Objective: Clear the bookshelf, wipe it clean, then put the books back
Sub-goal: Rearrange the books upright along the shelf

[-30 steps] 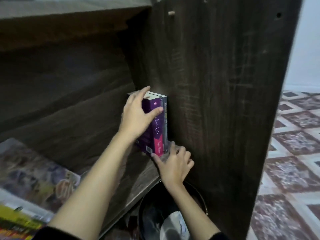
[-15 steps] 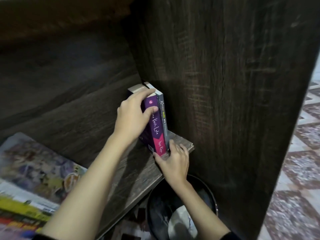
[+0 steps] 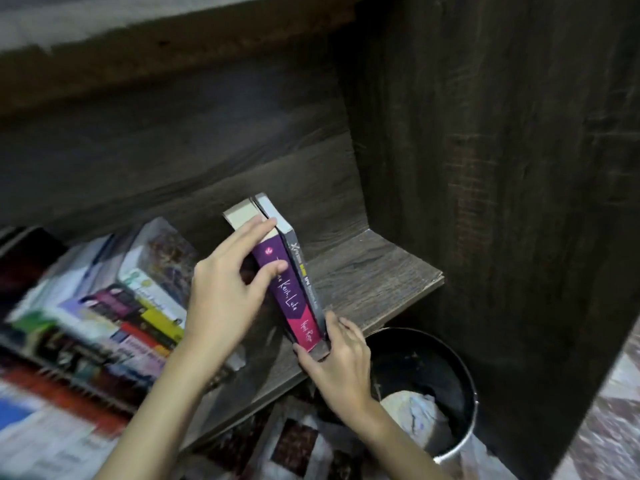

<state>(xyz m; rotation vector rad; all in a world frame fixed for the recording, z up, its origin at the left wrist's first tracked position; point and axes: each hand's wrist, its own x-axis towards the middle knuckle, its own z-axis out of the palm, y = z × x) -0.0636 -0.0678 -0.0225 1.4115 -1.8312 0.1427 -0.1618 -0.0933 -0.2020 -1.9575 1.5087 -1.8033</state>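
Two books stand upright on the dark wooden shelf board (image 3: 374,285): a purple book with a pink foot (image 3: 287,303) and a thin grey book (image 3: 304,271) pressed to its right side. My left hand (image 3: 225,292) grips the purple book near its top, fingers over the page edge and thumb on the spine. My right hand (image 3: 337,358) holds the bottom ends of both books at the shelf's front edge. The pair leans left, away from the bookshelf's side panel (image 3: 485,202).
A pile of several books (image 3: 114,306) lies at the left, blurred. Below the shelf's right end stands a black round bin (image 3: 446,365) with crumpled paper inside. Patterned floor tiles (image 3: 609,427) show at the far right.
The books, held in both hands, have moved left away from the side panel, baring more of the shelf board. The camera has swung left, bringing the book pile into view.
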